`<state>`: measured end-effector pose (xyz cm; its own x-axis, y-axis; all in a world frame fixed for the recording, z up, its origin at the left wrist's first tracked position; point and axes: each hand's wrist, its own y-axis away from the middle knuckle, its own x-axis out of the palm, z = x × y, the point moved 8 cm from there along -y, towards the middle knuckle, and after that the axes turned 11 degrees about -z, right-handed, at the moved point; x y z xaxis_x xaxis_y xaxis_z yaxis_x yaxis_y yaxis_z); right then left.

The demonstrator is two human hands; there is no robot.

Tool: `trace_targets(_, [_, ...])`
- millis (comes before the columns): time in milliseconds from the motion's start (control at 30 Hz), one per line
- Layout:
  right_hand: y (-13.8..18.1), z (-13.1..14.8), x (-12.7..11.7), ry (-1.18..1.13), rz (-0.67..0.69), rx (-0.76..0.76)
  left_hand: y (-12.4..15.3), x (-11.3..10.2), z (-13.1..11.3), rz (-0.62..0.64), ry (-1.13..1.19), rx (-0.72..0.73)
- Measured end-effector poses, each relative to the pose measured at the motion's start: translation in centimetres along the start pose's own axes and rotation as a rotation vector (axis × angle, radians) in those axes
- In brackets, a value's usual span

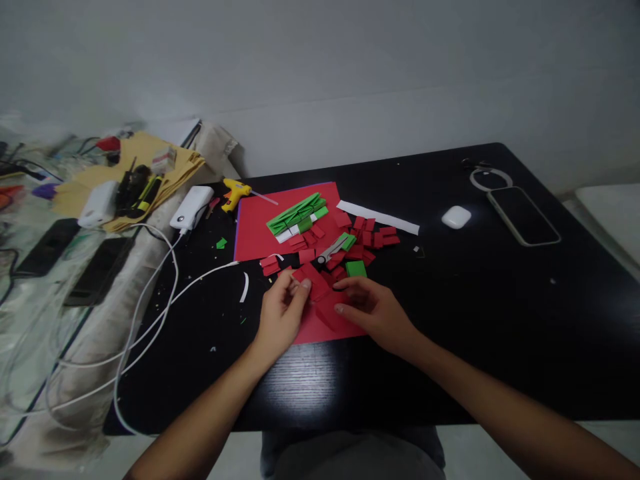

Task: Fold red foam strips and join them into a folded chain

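On a black table (490, 313) both of my hands work at a folded red paper piece (327, 308). My left hand (281, 313) pinches its upper left corner between thumb and fingers. My right hand (374, 310) presses on its right side with curled fingers. The piece lies on a red sheet (280, 223) that stretches away from me. Beyond my fingers lie several small red paper pieces (367, 237), a few green pieces (356, 268), a stack of folded green and white strips (296, 215) and scissors (330, 252) partly buried among them.
A yellow glue gun (235, 192), a white power bank (191, 207) with white cables (150, 320) and a white paper strip (379, 217) lie at the back. An earbud case (456, 217) and phone (523, 215) sit right. Tools clutter the left bench (125, 187).
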<state>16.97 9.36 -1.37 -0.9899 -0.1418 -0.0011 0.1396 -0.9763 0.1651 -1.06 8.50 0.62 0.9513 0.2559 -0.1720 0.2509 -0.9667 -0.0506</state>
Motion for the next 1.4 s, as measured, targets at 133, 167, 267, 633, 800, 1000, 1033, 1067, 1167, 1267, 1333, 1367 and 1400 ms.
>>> trace_targets(133, [-0.1, 0.0, -0.2, -0.003, -0.015, -0.002, 0.1, 0.5, -0.3, 0.024, 0.091, -0.034])
trace_targets(167, [-0.1, 0.0, -0.2, -0.009, -0.017, -0.002, 0.1, 0.6, -0.3, 0.031, 0.105, -0.041])
trace_targets(267, [-0.1, 0.1, -0.2, -0.015, -0.017, -0.015, 0.3, 1.1, -0.1, 0.055, 0.122, -0.079])
trace_targets(633, [0.0, 0.7, -0.3, -0.027, -0.014, -0.033, -0.1, 0.9, 1.2, 0.059, 0.222, -0.256])
trace_targets(800, [0.0, 0.4, -0.2, -0.07, -0.01, -0.018, -0.1, 0.9, 1.4, 0.05, 0.278, -0.291])
trace_targets(1000, [-0.2, 0.0, -0.4, -0.073, -0.038, -0.011, 0.1, 1.0, 1.7, 0.032, 0.377, -0.361])
trace_targets(1033, [-0.3, -0.1, -0.3, -0.083, -0.033, 0.003, 0.2, 1.1, 1.7, 0.031, 0.373, -0.36])
trace_targets(1067, [-0.3, -0.3, -0.2, -0.096, -0.023, 0.024, 0.2, 1.1, 1.7, 0.033, 0.363, -0.354])
trace_targets(1167, [-0.3, -0.7, 0.0, -0.131, 0.005, 0.093, 0.3, 1.1, 1.1, 0.061, 0.296, -0.303])
trace_targets(1267, [-0.3, -0.7, -0.2, -0.164, -0.014, 0.128, 0.3, 1.2, 0.2, 0.104, 0.209, -0.226])
trace_targets(1333, [-0.4, -0.6, -0.4, -0.184, -0.039, 0.137, 0.3, 1.1, -0.1, 0.112, 0.165, -0.195])
trace_targets(1367, [-0.4, -0.5, -0.5, -0.192, -0.047, 0.142, 0.2, 1.0, -0.2, 0.112, 0.152, -0.189])
trace_targets(1400, [-0.5, -0.4, -0.6, -0.198, -0.051, 0.146, 0.2, 0.9, -0.1, 0.117, 0.148, -0.186])
